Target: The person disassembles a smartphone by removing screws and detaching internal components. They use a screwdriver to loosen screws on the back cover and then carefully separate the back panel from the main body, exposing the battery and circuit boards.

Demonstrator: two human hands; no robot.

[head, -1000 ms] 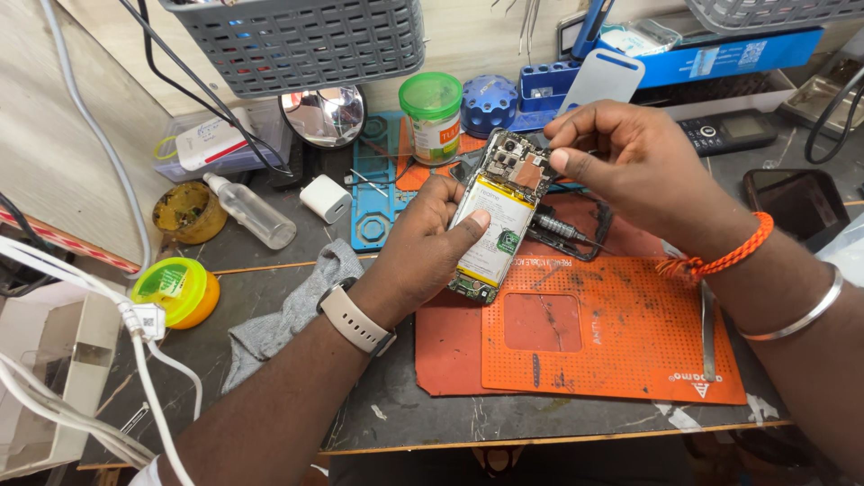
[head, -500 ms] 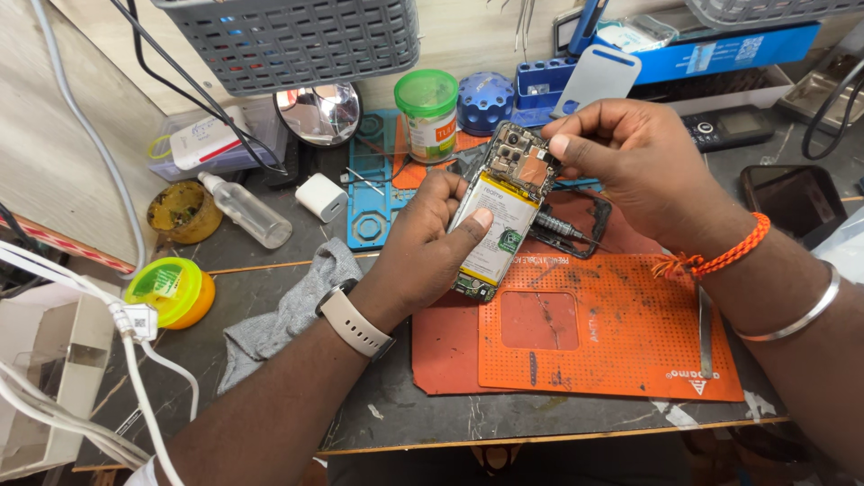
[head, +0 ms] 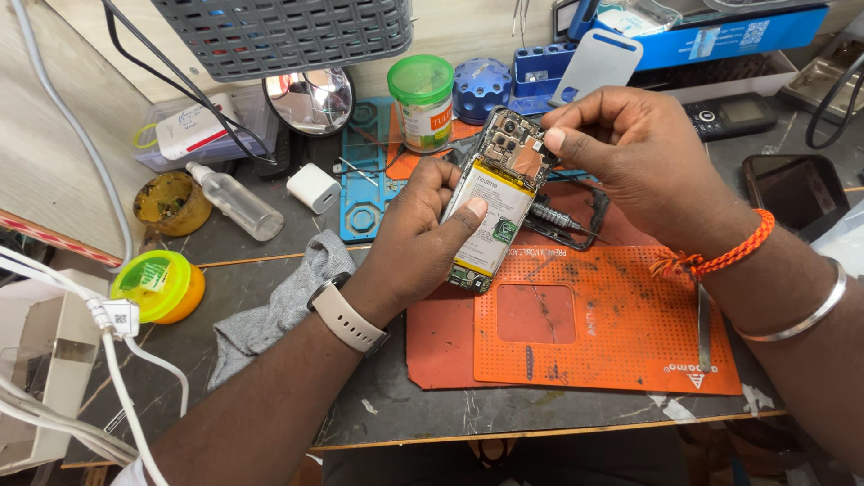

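My left hand (head: 423, 238) grips an opened phone (head: 493, 211) with its back cover off, battery and circuit board showing, tilted above the orange work mat (head: 612, 328). Its thumb rests on the white battery. My right hand (head: 643, 162) pinches at the upper right corner of the phone's board, fingertips touching the top edge. A screwdriver (head: 553, 216) lies on the mat just behind the phone, next to a black phone frame (head: 594, 220).
A grey cloth (head: 279, 306) lies left of my wrist. A green-lidded jar (head: 421, 101), blue tool holder (head: 481, 87), clear bottle (head: 236, 200), white charger (head: 313, 186), yellow-green tub (head: 160, 285) and two dark phones (head: 796, 189) sit around. White cables (head: 117, 360) hang at left.
My hands and the phone have stayed almost in place; my right fingers shifted slightly at the phone's top corner.
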